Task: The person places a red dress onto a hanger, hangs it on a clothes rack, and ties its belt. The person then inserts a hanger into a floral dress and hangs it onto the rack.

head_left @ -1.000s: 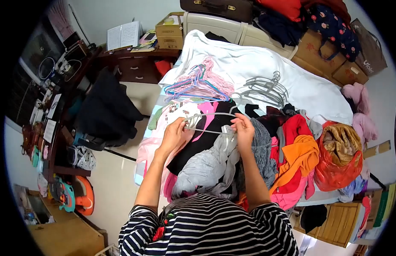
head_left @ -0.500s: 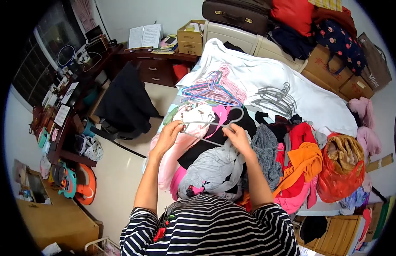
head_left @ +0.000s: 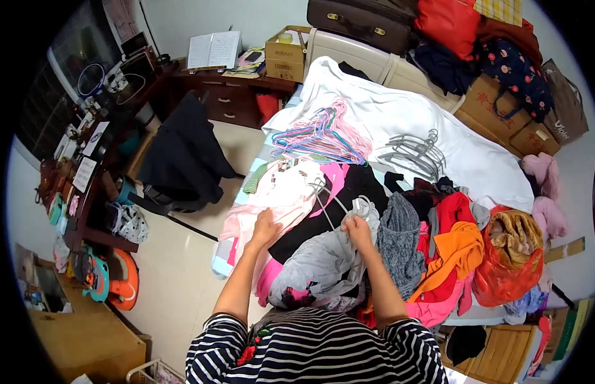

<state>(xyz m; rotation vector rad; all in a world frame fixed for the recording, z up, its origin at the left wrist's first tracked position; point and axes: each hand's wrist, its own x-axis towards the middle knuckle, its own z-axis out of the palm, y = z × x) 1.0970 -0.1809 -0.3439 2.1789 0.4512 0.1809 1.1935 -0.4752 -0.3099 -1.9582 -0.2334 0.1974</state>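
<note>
Two grips, both my own bare hands, reach over the bed (head_left: 222,264), and the light grey, thin, crumpled garment (head_left: 313,272) lies just in front of my body, between my forearms. My right grip (head_left: 358,233) is clenched on the upper right end of that garment, its cloth bunched around my fingers. One thin, smooth, grey clothes hanger (head_left: 336,199) slants beyond the garment, its lower part running down toward my right grip; I cannot tell whether my fingers pinch it too. My left grip (head_left: 267,228) sits beyond the garment and to its left, over the pale pink and white soft garment (head_left: 291,195). Its fingers are curled, but I cannot tell whether they grasp any cloth.

Under the hanger, just beyond the grey garment, spreads a black cloth garment (head_left: 368,187) with a bright pink strip (head_left: 336,181) beside it. Farther beyond lie a heap of pink, blue and purple wire hangers (head_left: 323,137) and, to the right of these, several grey hangers (head_left: 416,155) on a white sheet (head_left: 483,163). Right of the grey garment come a charcoal knitted garment (head_left: 400,237), an orange garment (head_left: 451,253) and a red plastic bag (head_left: 502,275) of golden-brown cloth (head_left: 515,237).
</note>
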